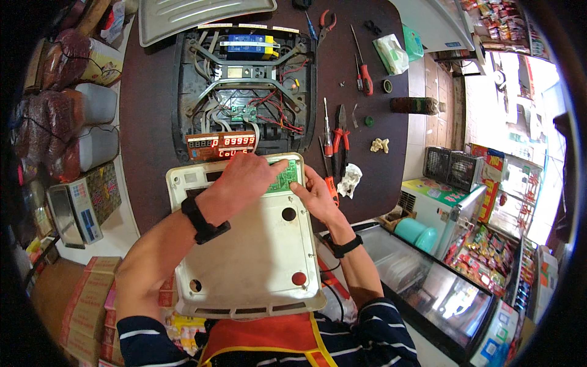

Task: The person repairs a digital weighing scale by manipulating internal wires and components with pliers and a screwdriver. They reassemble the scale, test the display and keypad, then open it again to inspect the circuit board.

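A white plastic housing cover (244, 257) lies tilted against my body and the table's near edge, its inner side facing up. At its upper right corner sits a green circuit board (284, 178). My left hand (241, 186) reaches over the cover with curled fingers, the index fingertip pressed on the board. My right hand (317, 194) grips the cover's right edge, thumb on the board's edge. Just beyond is an opened electronic scale base (183, 79) with wires, metal brackets and a blue-and-yellow battery (247, 46). A lit red display board (221, 145) rests at its near side.
On the brown table (147, 183), right of the base, are screwdrivers (366, 81), pliers (340, 137), crumpled tissue (349, 180) and a dark bottle (417, 106). A metal tray (202, 18) lies at the far side. Cardboard boxes (88, 300) stand lower left, a glass-topped freezer (428, 287) lower right.
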Demonstrator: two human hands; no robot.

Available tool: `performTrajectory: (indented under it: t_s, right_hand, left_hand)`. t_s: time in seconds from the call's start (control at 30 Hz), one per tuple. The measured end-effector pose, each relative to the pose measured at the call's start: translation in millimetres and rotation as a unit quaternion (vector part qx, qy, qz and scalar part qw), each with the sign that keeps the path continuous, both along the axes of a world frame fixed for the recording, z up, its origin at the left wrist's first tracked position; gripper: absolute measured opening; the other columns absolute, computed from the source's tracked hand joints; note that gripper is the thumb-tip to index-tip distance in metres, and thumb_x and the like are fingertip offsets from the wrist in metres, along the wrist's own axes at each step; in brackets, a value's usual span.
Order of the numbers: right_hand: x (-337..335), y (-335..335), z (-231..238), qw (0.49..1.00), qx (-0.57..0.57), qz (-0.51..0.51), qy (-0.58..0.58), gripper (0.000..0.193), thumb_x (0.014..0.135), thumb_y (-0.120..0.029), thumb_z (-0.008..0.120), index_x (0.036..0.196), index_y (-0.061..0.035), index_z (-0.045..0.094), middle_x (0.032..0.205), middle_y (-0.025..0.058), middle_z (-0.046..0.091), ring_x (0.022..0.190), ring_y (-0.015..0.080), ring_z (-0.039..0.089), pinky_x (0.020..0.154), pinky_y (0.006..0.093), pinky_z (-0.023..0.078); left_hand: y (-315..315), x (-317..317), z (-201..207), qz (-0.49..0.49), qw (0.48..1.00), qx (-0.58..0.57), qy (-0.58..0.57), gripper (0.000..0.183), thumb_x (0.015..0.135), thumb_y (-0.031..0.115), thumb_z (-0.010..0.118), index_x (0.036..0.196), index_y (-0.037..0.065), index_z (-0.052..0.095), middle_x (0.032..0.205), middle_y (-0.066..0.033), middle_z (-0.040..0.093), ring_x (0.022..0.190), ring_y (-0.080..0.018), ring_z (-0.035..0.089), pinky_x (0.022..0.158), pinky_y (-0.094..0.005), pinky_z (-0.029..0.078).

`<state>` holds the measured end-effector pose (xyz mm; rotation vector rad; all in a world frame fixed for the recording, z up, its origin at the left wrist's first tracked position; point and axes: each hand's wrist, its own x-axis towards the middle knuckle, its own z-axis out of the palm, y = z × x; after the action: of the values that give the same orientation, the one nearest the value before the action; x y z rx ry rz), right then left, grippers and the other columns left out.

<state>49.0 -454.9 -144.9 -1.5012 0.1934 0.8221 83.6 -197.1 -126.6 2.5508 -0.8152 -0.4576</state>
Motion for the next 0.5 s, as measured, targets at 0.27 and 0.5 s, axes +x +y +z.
performTrajectory:
  t_s: [0.27, 0.5]
  right_hand:
    - [0, 0, -4, 1.0, -0.011, 0.003, 0.0, 0.052, 0.112, -0.007, 0.067, 0.159, 0.0015, 0.048, 0.134, 0.0054, 0.072, 0.119, 0.0107, 0.068, 0.101, 0.0298, 0.055]
    - [1, 0, -3, 1.0, -0.012, 0.005, 0.022, 0.055, 0.111, -0.004, 0.068, 0.16, 0.0034, 0.045, 0.137, 0.0071, 0.071, 0.121, 0.012, 0.068, 0.104, 0.0314, 0.056]
  left_hand:
    - [20, -22, -3, 0.04, 0.997, -0.006, -0.072, 0.032, 0.098, 0.021, 0.075, 0.13, 0.015, 0.072, 0.069, -0.0043, 0.067, 0.064, -0.0228, 0.073, 0.059, -0.0407, 0.056]
    - [44, -64, 2, 0.027, 0.999, 0.036, 0.003, 0.056, 0.096, 0.032, 0.081, 0.147, 0.017, 0.067, 0.077, -0.0084, 0.069, 0.068, -0.0254, 0.075, 0.06, -0.0428, 0.06]
